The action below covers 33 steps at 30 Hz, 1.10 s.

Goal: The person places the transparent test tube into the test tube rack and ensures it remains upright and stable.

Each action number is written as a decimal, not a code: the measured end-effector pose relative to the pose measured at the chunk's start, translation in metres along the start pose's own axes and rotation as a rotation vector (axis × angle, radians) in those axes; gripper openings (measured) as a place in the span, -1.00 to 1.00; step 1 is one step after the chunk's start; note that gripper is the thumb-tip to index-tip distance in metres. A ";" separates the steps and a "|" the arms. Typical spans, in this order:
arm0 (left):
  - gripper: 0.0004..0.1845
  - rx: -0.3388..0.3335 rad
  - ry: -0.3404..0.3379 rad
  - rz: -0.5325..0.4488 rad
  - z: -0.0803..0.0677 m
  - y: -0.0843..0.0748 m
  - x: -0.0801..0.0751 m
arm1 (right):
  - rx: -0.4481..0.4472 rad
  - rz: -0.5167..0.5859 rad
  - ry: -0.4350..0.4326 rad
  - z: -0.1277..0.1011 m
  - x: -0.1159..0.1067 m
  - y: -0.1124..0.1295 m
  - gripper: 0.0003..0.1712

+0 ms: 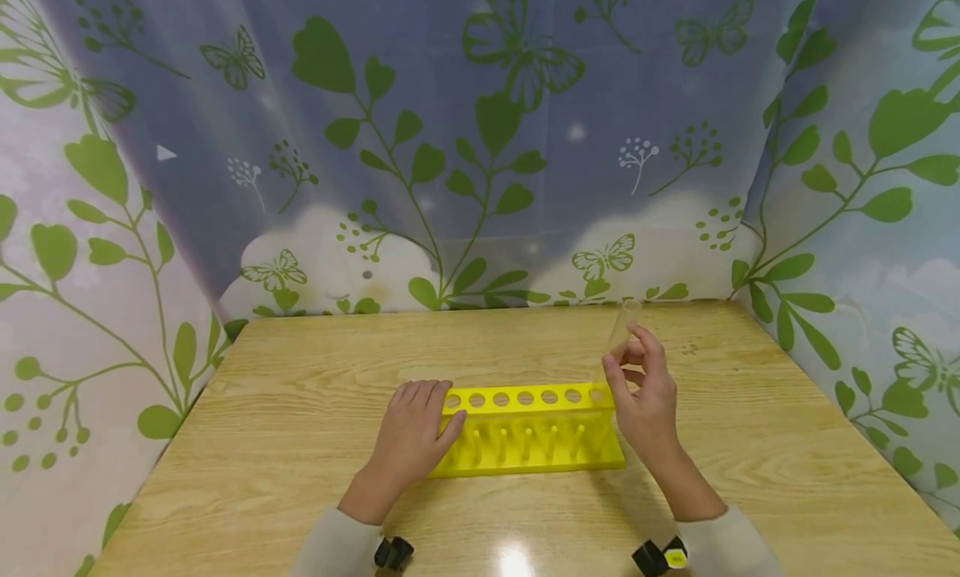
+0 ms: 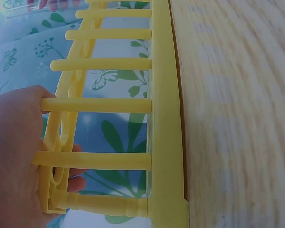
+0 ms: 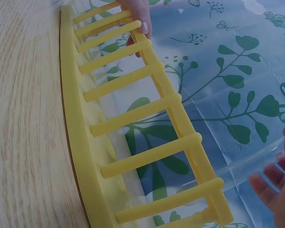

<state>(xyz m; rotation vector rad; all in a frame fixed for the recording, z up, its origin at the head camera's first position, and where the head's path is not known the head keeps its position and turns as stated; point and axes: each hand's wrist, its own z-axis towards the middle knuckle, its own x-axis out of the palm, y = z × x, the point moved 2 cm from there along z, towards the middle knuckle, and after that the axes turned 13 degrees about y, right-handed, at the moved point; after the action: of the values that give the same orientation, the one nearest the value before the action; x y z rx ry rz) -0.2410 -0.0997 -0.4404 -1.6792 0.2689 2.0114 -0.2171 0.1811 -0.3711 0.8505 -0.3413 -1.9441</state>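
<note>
Pinching a clear test tube (image 1: 622, 331) above the right end of the yellow test tube rack (image 1: 525, 431), the right hand (image 1: 645, 398) grasps it mid-length with curled fingertips; it looks light, smooth, slippery and probably fragile, best held gently around the barrel. The left hand (image 1: 412, 439) rests flat, fingers straight, on the rack's left end, on the wooden table (image 1: 300, 377).

The test tube rack (image 1: 528, 431) is bright yellow throughout. The test tube (image 1: 622, 330) above its right end is clear and colourless. Beneath the rack, the worktop (image 1: 300, 410) shows pale wood grain. Behind the rack, the backdrop curtain (image 1: 480, 143) is blue-white with green leaves and butterflies.
</note>
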 end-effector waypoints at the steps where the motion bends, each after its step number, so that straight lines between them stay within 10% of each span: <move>1: -0.48 0.001 0.000 0.002 0.000 0.000 0.000 | -0.001 0.001 -0.001 0.000 0.000 0.000 -0.42; 33: -0.48 -0.014 0.027 0.001 0.000 -0.001 -0.001 | 0.027 -0.003 0.017 -0.001 0.001 -0.003 -0.43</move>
<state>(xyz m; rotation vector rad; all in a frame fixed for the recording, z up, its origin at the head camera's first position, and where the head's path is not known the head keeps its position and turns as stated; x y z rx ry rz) -0.2406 -0.0992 -0.4389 -1.7166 0.2655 1.9967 -0.2182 0.1820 -0.3739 0.8846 -0.3572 -1.9384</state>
